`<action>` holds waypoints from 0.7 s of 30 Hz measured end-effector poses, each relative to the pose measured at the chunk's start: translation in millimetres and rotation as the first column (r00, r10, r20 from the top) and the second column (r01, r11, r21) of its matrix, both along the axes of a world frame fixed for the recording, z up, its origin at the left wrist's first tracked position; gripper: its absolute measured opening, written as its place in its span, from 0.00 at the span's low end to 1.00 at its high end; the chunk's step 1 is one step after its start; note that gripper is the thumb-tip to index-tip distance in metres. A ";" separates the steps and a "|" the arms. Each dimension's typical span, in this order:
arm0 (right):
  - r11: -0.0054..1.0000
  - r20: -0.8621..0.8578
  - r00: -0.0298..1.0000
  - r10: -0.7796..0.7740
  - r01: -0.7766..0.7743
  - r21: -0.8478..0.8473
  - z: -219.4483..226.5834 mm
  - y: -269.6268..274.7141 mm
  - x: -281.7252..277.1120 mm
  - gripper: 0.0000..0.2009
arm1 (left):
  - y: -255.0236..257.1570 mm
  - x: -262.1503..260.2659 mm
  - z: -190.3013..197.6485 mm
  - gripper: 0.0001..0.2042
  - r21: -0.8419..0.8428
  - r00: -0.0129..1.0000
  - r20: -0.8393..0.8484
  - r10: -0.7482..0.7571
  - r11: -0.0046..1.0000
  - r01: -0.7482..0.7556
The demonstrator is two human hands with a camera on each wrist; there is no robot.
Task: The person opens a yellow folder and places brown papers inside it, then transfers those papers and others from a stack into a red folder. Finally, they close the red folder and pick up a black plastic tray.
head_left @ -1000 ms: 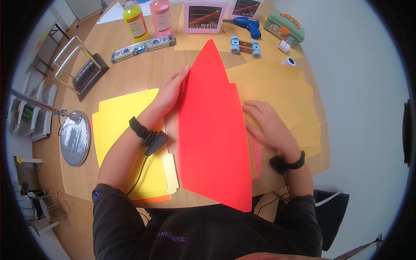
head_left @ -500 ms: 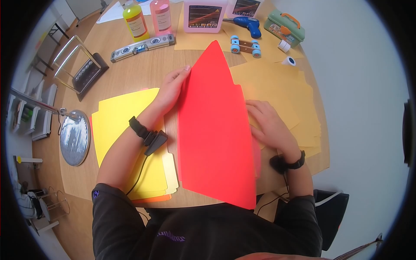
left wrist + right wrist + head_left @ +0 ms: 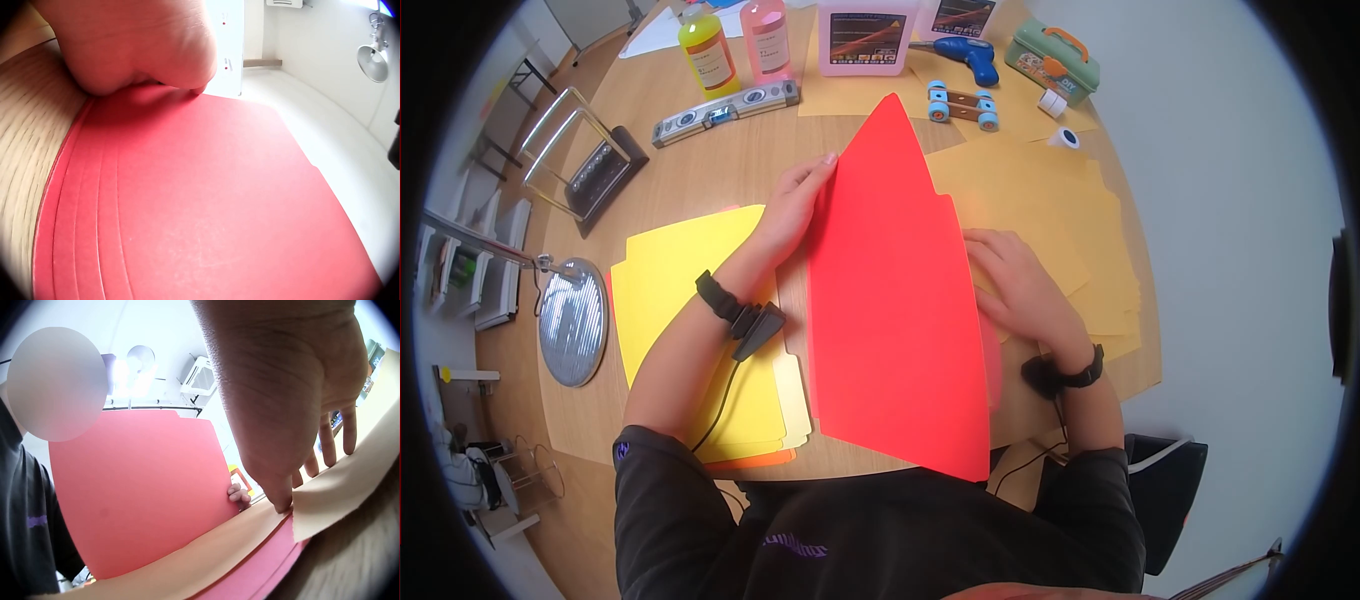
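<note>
Red folder [image 3: 897, 300] shifted slightly right, partly hiding pink sheet [image 3: 994, 370]; wheeled toy [image 3: 962, 106] beyond.

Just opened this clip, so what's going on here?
A person is handling a red folder at a wooden table. The left hand holds its far left edge, with the red panel tilted up off the table, as the right wrist view shows. The right hand has its fingertips on tan paper beside the panel. A stack of yellow folders lies to the left, partly under the left forearm.
</note>
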State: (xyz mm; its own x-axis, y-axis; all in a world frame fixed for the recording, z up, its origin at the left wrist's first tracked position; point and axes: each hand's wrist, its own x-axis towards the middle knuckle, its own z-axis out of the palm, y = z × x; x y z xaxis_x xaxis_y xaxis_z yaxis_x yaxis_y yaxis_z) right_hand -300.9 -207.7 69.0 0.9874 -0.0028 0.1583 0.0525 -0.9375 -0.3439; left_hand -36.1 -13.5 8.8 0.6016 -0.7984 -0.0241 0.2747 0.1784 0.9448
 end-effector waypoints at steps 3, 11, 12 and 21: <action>1.000 0.003 1.000 0.003 -0.003 -0.008 -0.5 -0.2 0.4 0.21 | 0.8 -0.5 0.3 0.20 0.010 1.000 0.002 0.002 1.000 -0.002; 1.000 0.003 1.000 0.004 -0.004 -0.012 -0.3 -0.8 0.3 0.21 | 0.3 0.2 0.4 0.20 0.016 1.000 -0.003 -0.007 1.000 0.007; 1.000 -0.001 1.000 0.003 -0.003 -0.007 -0.2 -0.6 0.3 0.21 | 0.3 0.2 0.1 0.20 0.016 1.000 -0.001 -0.005 1.000 0.005; 1.000 -0.008 1.000 -0.001 0.001 0.011 -1.6 -1.1 0.4 0.20 | 0.6 1.4 -1.6 0.18 0.003 0.999 0.002 -0.032 0.999 0.032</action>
